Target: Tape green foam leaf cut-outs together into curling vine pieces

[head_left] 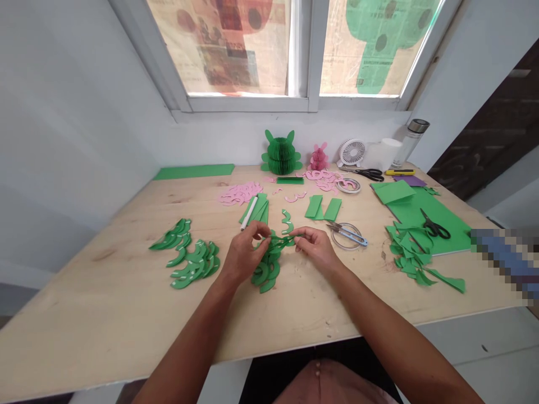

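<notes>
My left hand [244, 252] and my right hand [315, 247] meet over the middle of the wooden table [105, 303], both pinching a curved green paper piece [281, 240] between their fingertips. Under the hands lies a heap of more green curved cut-outs [266, 270]. To the left is a spread of green crescent cut-outs with white strips [189, 258]. A white glue stick [248, 213] lies on folded green strips just beyond my left hand.
Small snips [349, 233] and a tape ring lie right of my hands. Green sheets, scraps [410, 255] and black scissors [435, 227] fill the right side. Pink cut-outs [240, 193], a green honeycomb figure [280, 152], a pink one, a small fan [351, 151] and a bottle stand at the back.
</notes>
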The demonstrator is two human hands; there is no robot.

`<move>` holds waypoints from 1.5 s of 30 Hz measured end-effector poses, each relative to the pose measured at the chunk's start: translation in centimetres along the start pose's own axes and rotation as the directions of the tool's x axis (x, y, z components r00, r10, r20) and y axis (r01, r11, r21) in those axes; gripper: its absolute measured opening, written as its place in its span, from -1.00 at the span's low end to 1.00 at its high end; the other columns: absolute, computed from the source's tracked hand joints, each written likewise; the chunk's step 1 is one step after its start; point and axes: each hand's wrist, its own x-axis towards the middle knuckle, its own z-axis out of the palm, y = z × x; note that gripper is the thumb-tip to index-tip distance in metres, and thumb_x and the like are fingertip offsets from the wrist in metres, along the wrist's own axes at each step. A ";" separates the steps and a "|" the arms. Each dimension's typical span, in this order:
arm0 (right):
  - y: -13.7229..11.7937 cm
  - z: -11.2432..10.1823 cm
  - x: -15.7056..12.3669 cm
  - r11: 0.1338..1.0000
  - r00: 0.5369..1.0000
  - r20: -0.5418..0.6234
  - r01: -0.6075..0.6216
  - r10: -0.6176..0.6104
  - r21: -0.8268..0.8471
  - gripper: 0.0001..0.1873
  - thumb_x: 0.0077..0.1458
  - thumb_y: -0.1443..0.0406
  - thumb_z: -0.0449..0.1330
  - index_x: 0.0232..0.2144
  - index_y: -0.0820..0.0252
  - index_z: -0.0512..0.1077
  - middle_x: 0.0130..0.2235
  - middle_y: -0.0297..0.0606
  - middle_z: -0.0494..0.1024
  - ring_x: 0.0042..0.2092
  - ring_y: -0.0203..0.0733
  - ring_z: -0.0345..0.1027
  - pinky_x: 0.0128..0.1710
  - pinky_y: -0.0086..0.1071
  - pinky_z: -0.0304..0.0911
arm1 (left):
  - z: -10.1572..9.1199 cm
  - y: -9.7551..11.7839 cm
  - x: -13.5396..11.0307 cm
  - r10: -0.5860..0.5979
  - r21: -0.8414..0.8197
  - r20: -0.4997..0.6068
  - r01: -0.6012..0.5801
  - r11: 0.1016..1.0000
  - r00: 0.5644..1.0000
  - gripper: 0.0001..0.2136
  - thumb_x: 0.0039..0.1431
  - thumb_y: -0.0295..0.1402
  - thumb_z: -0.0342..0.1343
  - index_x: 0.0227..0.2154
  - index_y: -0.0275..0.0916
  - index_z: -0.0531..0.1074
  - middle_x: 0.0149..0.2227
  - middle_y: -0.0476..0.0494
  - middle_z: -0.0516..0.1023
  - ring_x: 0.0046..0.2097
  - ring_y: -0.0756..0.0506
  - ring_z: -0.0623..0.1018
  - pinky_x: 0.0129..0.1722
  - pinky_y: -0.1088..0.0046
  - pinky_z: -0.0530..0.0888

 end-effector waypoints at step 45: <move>-0.1 -1.7 0.8 0.987 0.945 -0.323 0.004 0.048 0.159 -0.74 -0.18 0.23 0.20 -0.39 0.27 0.48 -0.52 -0.26 0.50 -0.56 -0.37 0.21 -0.67 -0.53 -0.01 | -0.8 2.2 0.1 0.266 -0.050 0.234 -0.262 0.964 0.935 -0.92 0.06 -0.45 0.02 -0.47 -0.21 0.40 -0.38 -0.11 0.47 -0.23 -0.10 0.42 -0.19 0.34 0.38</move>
